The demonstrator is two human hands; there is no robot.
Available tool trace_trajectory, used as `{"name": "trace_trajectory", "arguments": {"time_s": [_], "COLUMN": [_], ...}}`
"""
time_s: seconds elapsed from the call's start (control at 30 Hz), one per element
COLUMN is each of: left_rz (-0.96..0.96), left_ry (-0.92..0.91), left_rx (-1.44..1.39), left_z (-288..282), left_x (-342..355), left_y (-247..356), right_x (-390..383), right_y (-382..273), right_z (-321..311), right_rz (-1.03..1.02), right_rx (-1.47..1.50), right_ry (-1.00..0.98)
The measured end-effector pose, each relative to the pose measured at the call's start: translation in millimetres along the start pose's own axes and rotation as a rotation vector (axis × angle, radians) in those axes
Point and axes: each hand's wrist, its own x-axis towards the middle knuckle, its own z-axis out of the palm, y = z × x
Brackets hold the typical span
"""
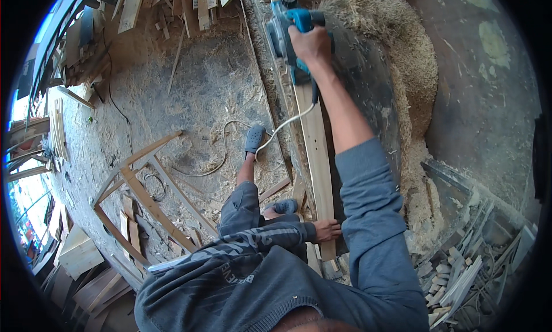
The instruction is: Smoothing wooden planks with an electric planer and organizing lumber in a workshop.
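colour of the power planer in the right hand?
Blue-teal body with black parts; the planer shows best in the head view, gripped by the right hand.

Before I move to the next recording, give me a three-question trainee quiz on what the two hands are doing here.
1. True or false: the right hand has its grip on a blue electric planer at the far end of the long wooden plank.
2. Multiple choice: where does the left hand rest? A) on the planer's cord B) on the plank's near end C) on the wooden frame on the floor
3. Fill in: the heap piled to the right of the plank is made of wood ____.

Key: 1 true; 2 B; 3 shavings
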Motion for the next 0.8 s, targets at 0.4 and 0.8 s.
{"name": "trace_trajectory", "arguments": {"time_s": [0.4,0.8], "left_rz": [0.023,0.005], "left_ry": [-0.336,-0.086], "left_rx": [-0.102,-0.047], "left_z": [3,3], "left_x": [9,3], "left_y": [7,0], "right_x": [145,249], "right_y": [-30,-103], "right_z": [51,61], "right_rz": [-0.069,-0.001], "right_rx": [-0.241,0.168], "right_ry": [0.249,-0.158]}}
